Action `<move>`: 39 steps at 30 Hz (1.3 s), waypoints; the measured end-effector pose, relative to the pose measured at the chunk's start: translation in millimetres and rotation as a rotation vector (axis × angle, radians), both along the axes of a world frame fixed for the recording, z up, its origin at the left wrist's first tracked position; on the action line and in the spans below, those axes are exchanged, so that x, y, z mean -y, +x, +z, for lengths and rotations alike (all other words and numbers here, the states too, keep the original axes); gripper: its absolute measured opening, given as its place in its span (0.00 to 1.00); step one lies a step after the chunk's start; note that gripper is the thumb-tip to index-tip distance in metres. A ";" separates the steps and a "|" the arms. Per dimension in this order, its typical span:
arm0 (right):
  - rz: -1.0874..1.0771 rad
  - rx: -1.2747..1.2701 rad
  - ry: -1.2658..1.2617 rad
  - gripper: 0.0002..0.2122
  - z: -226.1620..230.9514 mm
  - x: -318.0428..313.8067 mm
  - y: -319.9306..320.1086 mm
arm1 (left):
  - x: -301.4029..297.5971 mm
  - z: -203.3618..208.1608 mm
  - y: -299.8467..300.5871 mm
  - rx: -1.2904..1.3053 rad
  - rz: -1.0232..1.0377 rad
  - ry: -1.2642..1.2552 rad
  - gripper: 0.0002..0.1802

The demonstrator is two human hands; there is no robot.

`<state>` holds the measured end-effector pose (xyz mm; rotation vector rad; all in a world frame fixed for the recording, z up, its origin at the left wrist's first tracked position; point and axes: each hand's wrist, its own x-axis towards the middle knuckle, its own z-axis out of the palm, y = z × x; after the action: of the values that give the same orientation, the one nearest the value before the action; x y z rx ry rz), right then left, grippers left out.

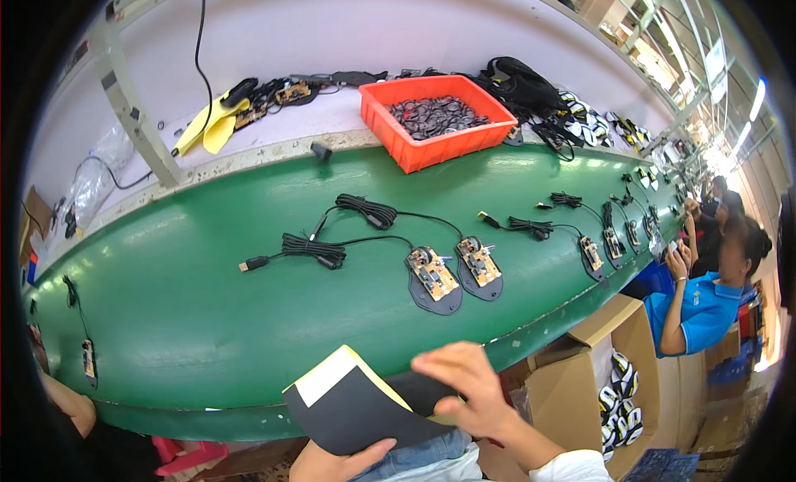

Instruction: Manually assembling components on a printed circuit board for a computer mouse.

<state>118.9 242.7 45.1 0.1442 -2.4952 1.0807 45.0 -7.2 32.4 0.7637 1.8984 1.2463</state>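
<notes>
My left hand (352, 464) grips the lower edge of a bendy black sheet (356, 411) at the front of the green belt, thumb on top. A white patch (327, 378) with a yellow edge lies at the sheet's upper left corner. The sheet curves toward its right part. Over that right part is my right hand (473, 395), slightly smeared, fingers stretched out and thumb apart. Whether it touches the sheet I cannot tell. Ahead on the belt lie two mouse bases (434, 281) with tan circuit boards and coiled black cables (313, 248).
An orange bin (439, 150) of small dark parts stands at the belt's far edge. More mouse bases (590, 256) lie to the right; one (89, 362) is far left. A cardboard box (572, 391) holds black-and-white mouse shells. A co-worker in blue (696, 312) sits right; another person's arm (70, 399) shows left.
</notes>
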 end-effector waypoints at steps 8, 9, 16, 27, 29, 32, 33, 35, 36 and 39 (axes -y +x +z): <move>-0.012 0.034 0.055 0.11 -3.0 -4.0 -2.4 | 2.7 -11.6 -6.7 0.072 0.055 0.322 0.21; 0.018 0.069 0.091 0.10 -2.8 -5.4 -2.3 | 5.6 -11.3 -7.9 0.076 0.066 0.313 0.21; 0.096 0.136 -0.376 0.22 21.0 23.7 8.4 | -7.7 1.3 -7.0 0.171 0.150 0.314 0.20; 0.180 0.184 -0.711 0.18 33.0 28.5 -25.9 | -12.0 16.6 -5.4 -0.030 0.041 0.324 0.32; 0.062 0.069 -0.514 0.17 26.6 22.1 -9.3 | -11.5 21.3 -6.3 0.005 0.195 0.425 0.29; -0.007 0.046 -0.361 0.17 16.6 26.7 11.6 | -14.5 14.9 -6.4 0.134 0.307 0.389 0.16; -0.020 0.023 -0.217 0.17 19.4 28.2 13.6 | -14.6 11.7 -6.3 0.135 0.309 0.391 0.16; -0.133 0.006 -0.101 0.19 29.9 32.1 13.2 | -14.7 3.7 -4.4 -0.075 0.205 0.231 0.16; -0.157 -0.116 0.131 0.19 39.7 34.0 5.2 | -13.9 4.3 -1.6 -0.065 0.201 0.218 0.16; -0.120 -0.213 0.302 0.18 48.0 51.3 -22.3 | -14.9 6.8 -0.8 -0.084 0.196 0.249 0.17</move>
<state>96.5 191.4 93.1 0.1831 -2.4218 0.6022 44.2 7.7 39.1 0.7824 1.9446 1.6182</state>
